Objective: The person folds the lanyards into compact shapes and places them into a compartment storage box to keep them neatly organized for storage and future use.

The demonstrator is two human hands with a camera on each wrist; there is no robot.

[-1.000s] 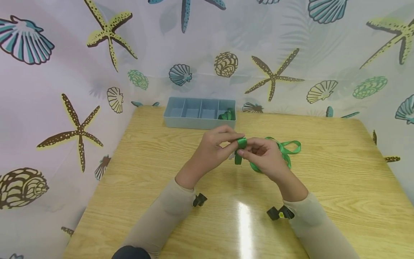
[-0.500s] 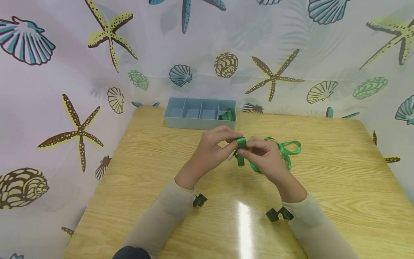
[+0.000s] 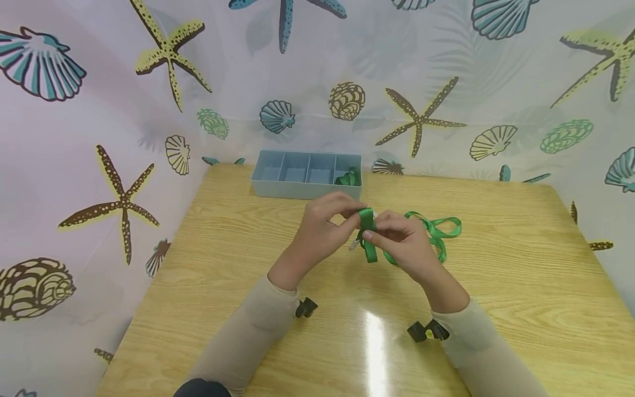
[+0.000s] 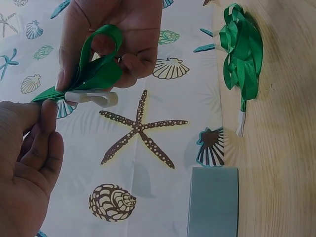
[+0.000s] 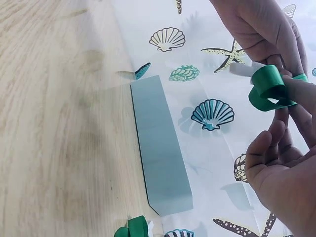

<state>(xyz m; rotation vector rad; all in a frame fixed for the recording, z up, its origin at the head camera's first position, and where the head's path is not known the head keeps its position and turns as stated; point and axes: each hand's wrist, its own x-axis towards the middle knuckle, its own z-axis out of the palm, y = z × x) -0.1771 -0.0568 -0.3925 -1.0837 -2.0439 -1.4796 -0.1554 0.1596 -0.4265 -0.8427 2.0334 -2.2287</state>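
Observation:
Both hands meet over the table, working a glossy green ribbon folded into a loop. My left hand pinches one end of it between thumb and fingertips. From the other side, my right hand pinches the ribbon with its thumb laid across the front. A small white plastic piece lies along the ribbon in the left wrist view, and its tip pokes out beside the fingers. In the right wrist view the ribbon loop curls round near the fingertips.
Behind the hands stands a blue-grey box with several compartments; green ribbon lies in the rightmost one. To the right, a looped green ribbon rests on the wooden table. A shell-patterned cloth hangs behind.
The ribbon's lower tail between the hands reaches further down, and its upper loop has shifted slightly left. The white piece shows more. Both hands have moved only a little.

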